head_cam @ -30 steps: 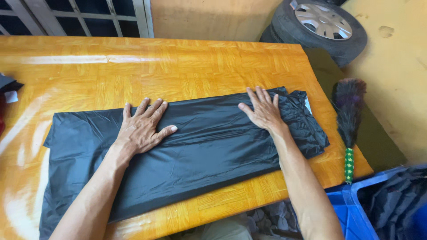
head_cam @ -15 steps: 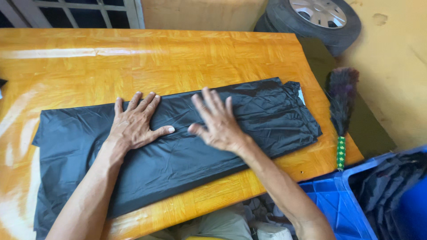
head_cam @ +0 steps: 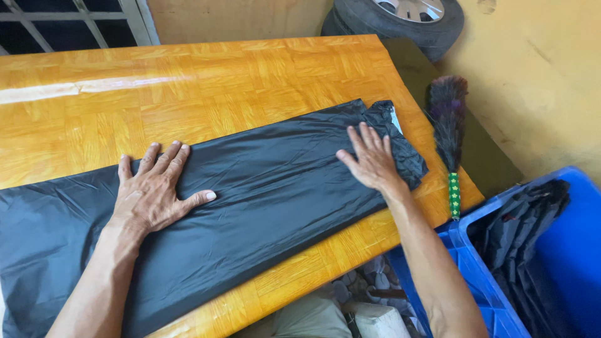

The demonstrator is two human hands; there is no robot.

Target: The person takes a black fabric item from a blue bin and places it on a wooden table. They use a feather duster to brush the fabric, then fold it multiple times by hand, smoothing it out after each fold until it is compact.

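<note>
Sliding right hand (head_cam: 374,164) back rightward

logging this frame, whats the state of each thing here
black garment: folded long, lying flat on the table
left hand: open, palm pressed on the garment
right hand: open, flat on the garment's bunched end
feather duster: lying at the table's edge
blue crate: holds dark fabric
tyre: leaning by the wall

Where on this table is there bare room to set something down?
The table is bare between the black garment and the far edge. A thin strip lies along the near edge. The left hand and right hand press the garment; the duster crowds the right edge.
</note>
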